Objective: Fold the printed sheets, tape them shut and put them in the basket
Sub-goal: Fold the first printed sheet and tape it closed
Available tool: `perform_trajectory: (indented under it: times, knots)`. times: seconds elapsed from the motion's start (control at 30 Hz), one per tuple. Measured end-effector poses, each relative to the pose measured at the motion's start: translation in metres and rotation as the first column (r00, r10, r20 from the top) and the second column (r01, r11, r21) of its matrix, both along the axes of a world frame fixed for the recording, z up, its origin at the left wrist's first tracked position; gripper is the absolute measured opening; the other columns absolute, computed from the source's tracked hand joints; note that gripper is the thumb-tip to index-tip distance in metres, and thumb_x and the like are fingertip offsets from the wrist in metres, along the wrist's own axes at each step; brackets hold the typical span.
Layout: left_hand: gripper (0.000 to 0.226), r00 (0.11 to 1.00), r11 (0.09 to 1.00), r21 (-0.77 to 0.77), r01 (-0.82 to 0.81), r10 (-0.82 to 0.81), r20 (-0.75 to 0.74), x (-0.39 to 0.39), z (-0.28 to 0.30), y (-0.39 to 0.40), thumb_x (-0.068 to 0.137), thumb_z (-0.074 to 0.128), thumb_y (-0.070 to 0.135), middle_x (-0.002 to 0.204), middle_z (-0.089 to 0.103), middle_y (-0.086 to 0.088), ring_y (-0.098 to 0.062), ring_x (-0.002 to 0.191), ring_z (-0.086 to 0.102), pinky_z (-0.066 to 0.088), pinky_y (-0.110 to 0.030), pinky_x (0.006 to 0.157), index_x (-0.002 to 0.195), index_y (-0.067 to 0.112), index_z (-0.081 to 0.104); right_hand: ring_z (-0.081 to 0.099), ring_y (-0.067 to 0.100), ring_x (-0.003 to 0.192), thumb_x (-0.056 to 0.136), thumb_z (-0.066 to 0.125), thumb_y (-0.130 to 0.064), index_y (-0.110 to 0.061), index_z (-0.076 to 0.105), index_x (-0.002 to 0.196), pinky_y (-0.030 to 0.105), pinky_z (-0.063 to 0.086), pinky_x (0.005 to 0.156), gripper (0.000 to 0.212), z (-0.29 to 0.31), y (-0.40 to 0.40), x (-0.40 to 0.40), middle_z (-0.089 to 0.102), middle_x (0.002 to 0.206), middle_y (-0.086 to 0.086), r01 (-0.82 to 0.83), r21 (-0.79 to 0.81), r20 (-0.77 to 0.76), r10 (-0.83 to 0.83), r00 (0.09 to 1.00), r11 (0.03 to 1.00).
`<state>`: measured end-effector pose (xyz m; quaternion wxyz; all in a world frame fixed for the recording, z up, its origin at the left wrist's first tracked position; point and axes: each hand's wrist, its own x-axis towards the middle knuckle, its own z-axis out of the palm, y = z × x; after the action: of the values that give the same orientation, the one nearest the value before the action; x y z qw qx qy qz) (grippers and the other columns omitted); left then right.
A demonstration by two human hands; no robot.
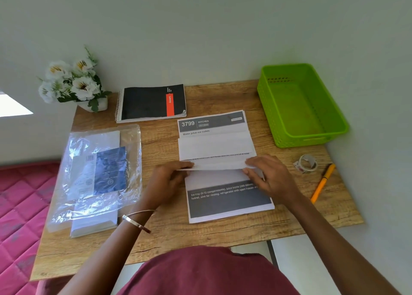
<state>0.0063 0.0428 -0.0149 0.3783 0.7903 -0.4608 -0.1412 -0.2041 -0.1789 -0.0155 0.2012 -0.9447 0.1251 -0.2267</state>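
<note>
Two hands pinch one folded edge of the top printed sheet [214,147]: the left hand [169,178] has its grip closed on the left end, the right hand [267,174] on the right end. The sheet lies on a paper stack [227,203] in the middle of the desk [200,234]. The green basket [334,125] stands at the far right, the tape roll [307,163] near it.
</note>
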Motion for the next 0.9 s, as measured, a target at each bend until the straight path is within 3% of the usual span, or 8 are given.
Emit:
perform_trajectory:
  times: [0.1, 0.2, 0.3, 0.4, 0.5, 0.6, 0.73, 0.9]
  knots:
    - [0.018, 0.961, 0.978, 0.041, -0.202, 0.207, -0.182, -0.004, 0.005, -0.01, 0.086, 0.063, 0.019, 0.087, 0.07, 0.008, -0.011, 0.073, 0.064, 0.048, -0.014, 0.062, 0.104, 0.022, 0.068, 0.059, 0.013, 0.096, 0.085, 0.06, -0.048, -0.011, 0.066, 0.109, 0.018, 0.045, 0.079, 0.045, 0.003, -0.005, 0.005, 0.067, 0.104, 0.002, 0.151, 0.309, 0.002, -0.159, 0.987, 0.939]
    - [0.02, 0.903, 0.942, 0.04, -0.332, 0.33, -0.276, -0.004, 0.003, -0.021, 0.084, 0.065, 0.018, 0.088, 0.07, 0.003, -0.002, 0.074, 0.062, 0.045, -0.007, 0.059, 0.104, 0.015, 0.066, 0.064, 0.009, 0.083, 0.087, 0.067, -0.03, -0.009, 0.064, 0.109, 0.017, 0.052, 0.068, 0.03, 0.002, -0.008, 0.018, 0.069, 0.095, 0.001, 0.236, 0.461, -0.002, -0.266, 0.964, 0.855]
    - [0.037, 0.882, 0.923, 0.048, -0.382, 0.38, -0.278, -0.002, 0.003, -0.03, 0.082, 0.068, 0.016, 0.095, 0.066, 0.007, 0.001, 0.077, 0.058, 0.047, -0.01, 0.064, 0.117, 0.019, 0.057, 0.064, 0.005, 0.083, 0.086, 0.068, -0.018, -0.008, 0.062, 0.11, 0.015, 0.053, 0.07, 0.027, -0.003, -0.012, 0.031, 0.07, 0.098, 0.002, 0.303, 0.499, -0.035, -0.331, 0.943, 0.812]
    - [0.058, 0.872, 0.906, 0.07, -0.417, 0.421, -0.25, 0.004, -0.001, -0.035, 0.078, 0.072, 0.014, 0.102, 0.061, 0.006, -0.004, 0.08, 0.057, 0.045, -0.015, 0.068, 0.129, 0.021, 0.046, 0.064, 0.017, 0.086, 0.082, 0.071, -0.01, -0.008, 0.06, 0.116, 0.03, 0.054, 0.076, 0.036, -0.008, -0.015, 0.039, 0.068, 0.093, 0.004, 0.374, 0.506, -0.083, -0.388, 0.918, 0.777]
    - [0.07, 0.895, 0.908, 0.081, -0.411, 0.419, -0.153, 0.008, -0.007, -0.037, 0.075, 0.074, 0.013, 0.119, 0.052, -0.001, -0.008, 0.084, 0.057, 0.047, -0.019, 0.073, 0.135, 0.023, 0.039, 0.057, 0.026, 0.101, 0.079, 0.072, -0.006, -0.011, 0.053, 0.128, 0.042, 0.047, 0.088, 0.053, -0.012, -0.015, 0.043, 0.063, 0.103, 0.005, 0.425, 0.435, -0.122, -0.415, 0.902, 0.794]
    - [0.069, 0.929, 0.93, 0.09, -0.356, 0.362, -0.072, 0.005, -0.007, -0.038, 0.077, 0.071, 0.009, 0.135, 0.033, -0.004, -0.013, 0.106, 0.046, 0.049, -0.026, 0.087, 0.136, 0.027, 0.039, 0.041, 0.033, 0.121, 0.082, 0.068, -0.007, -0.011, 0.044, 0.136, 0.049, 0.033, 0.097, 0.059, -0.013, -0.01, 0.048, 0.052, 0.13, 0.013, 0.492, 0.193, -0.229, -0.448, 0.864, 0.849]
    - [0.064, 0.945, 0.962, 0.225, -0.153, 0.076, 0.317, 0.008, -0.01, -0.038, 0.08, 0.065, 0.008, 0.148, 0.025, -0.003, -0.025, 0.121, 0.033, 0.041, -0.044, 0.096, 0.136, 0.03, 0.043, 0.033, 0.032, 0.133, 0.076, 0.057, 0.013, -0.01, 0.051, 0.133, 0.052, 0.029, 0.1, 0.062, -0.009, 0.0, 0.063, 0.043, 0.144, 0.011, 0.278, -0.073, -0.316, -0.287, 0.904, 0.958]
    - [0.062, 0.901, 0.876, 0.482, 0.002, -0.21, 0.378, 0.002, 0.0, -0.048, 0.091, 0.044, 0.01, 0.156, 0.011, 0.004, -0.022, 0.143, 0.011, 0.018, -0.044, 0.107, 0.145, 0.032, 0.023, 0.019, 0.022, 0.143, 0.097, 0.047, -0.031, -0.016, 0.039, 0.143, 0.041, 0.02, 0.107, 0.049, -0.009, 0.021, 0.088, 0.026, 0.156, 0.003, 0.037, -0.047, -0.489, -0.055, 0.87, 0.998]
